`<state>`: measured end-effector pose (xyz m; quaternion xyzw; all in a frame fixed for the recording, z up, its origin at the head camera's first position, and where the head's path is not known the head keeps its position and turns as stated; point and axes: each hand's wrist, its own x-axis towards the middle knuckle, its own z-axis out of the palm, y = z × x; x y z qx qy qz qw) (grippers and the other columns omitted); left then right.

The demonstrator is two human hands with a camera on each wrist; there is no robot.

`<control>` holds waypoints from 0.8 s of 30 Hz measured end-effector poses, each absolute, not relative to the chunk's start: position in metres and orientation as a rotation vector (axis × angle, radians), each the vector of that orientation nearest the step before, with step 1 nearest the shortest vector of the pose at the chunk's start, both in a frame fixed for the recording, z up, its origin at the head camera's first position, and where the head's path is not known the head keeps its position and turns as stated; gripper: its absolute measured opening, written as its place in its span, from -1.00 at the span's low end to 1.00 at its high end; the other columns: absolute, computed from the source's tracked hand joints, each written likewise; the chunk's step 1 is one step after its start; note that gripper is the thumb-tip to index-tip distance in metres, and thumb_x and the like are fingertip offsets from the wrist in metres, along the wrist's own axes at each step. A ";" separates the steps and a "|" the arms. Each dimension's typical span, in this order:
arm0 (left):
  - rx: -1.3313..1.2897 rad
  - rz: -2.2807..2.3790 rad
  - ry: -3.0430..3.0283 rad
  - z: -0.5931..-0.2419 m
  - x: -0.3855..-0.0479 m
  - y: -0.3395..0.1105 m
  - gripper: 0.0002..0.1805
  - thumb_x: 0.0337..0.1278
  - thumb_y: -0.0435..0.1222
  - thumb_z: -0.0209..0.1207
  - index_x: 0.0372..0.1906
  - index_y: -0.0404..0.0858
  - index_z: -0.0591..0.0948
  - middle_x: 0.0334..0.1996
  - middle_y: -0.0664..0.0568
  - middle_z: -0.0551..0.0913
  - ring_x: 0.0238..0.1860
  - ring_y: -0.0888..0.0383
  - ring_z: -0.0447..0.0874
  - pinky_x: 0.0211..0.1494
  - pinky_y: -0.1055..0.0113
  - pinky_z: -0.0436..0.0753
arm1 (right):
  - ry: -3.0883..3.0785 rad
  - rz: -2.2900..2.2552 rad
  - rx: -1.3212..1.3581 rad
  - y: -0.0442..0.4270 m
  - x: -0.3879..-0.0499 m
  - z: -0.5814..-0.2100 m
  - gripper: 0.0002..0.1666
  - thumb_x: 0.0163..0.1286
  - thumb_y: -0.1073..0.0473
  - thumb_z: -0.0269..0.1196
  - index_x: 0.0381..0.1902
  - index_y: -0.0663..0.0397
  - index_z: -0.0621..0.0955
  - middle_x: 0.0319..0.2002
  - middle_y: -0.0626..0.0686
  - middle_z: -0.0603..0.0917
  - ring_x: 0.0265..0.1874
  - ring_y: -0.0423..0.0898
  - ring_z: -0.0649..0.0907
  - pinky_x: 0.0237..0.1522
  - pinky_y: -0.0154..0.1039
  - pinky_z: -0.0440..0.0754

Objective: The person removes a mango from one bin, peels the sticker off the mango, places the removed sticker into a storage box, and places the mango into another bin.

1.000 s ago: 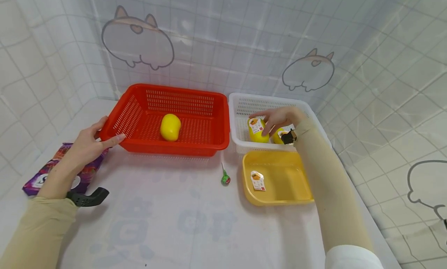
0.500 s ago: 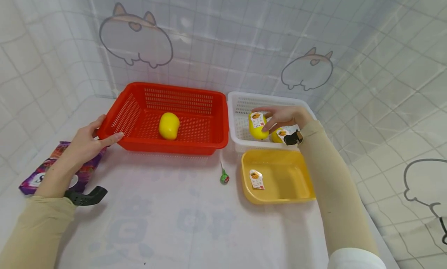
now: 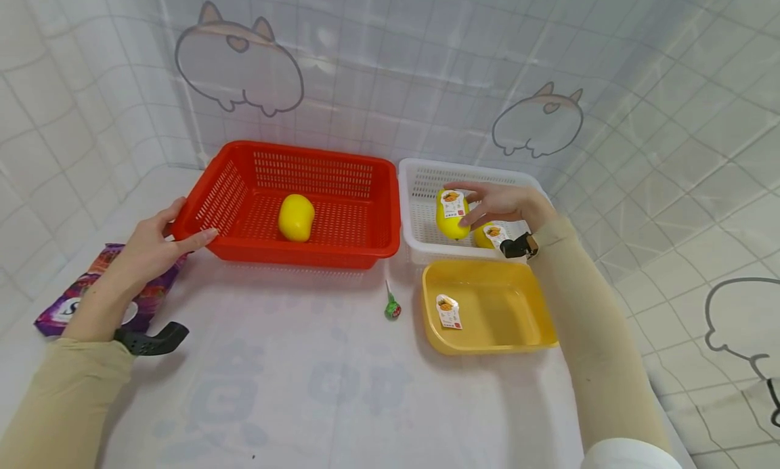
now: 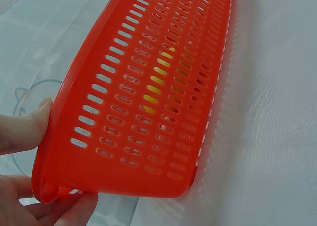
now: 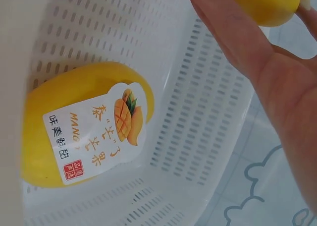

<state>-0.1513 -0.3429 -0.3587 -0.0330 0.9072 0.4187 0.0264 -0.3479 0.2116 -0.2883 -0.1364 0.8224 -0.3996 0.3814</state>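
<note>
My right hand grips a yellow mango with a white label, at or just above the white basket. A second labelled mango lies on that basket's floor below the wrist. My left hand holds the front left corner of the red basket, its thumb on the front rim and its other fingers at the side wall. Inside the red basket sits a mango on which no label shows; the left wrist view catches its yellow through the slots.
A yellow basin with a mango sticker stands in front of the white basket. To its left, a green-wrapped lollipop lies on the white tabletop. Under the left forearm is a purple bag. A tiled-pattern sheet rises behind the baskets.
The right hand has raised the labelled mango slightly and shifted a little to the right with it. The left hand stays on the red basket's corner.
</note>
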 end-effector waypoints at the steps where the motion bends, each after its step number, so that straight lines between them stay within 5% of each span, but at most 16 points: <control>1: -0.102 1.292 2.806 -0.359 -0.151 -0.343 0.13 0.33 0.18 0.09 0.58 -0.16 -0.39 0.45 -0.52 0.10 0.35 -0.43 0.15 0.25 -0.45 0.29 | 2.103 -1.027 -0.344 0.212 -0.347 -0.288 0.11 0.21 0.30 0.45 0.56 -0.42 0.14 0.60 0.22 -0.21 0.49 0.22 0.22 0.38 0.23 0.36; 17: -0.119 1.268 2.811 -0.357 -0.153 -0.343 0.13 0.33 0.21 0.07 0.57 -0.17 -0.41 0.46 -0.54 0.06 0.35 -0.45 0.12 0.23 -0.46 0.29 | 2.147 -1.185 -0.411 0.209 -0.319 -0.278 0.10 0.26 0.34 0.41 0.57 -0.38 0.12 0.59 0.24 -0.21 0.37 0.21 0.40 0.31 0.16 0.48; 24: -0.114 1.300 2.796 -0.358 -0.154 -0.344 0.12 0.33 0.19 0.08 0.57 -0.16 -0.41 0.49 -0.52 0.02 0.37 -0.44 0.09 0.25 -0.49 0.24 | 2.195 -1.236 -0.418 0.203 -0.298 -0.277 0.08 0.25 0.35 0.41 0.55 -0.43 0.17 0.56 0.23 -0.05 0.19 0.11 0.55 0.23 0.02 0.59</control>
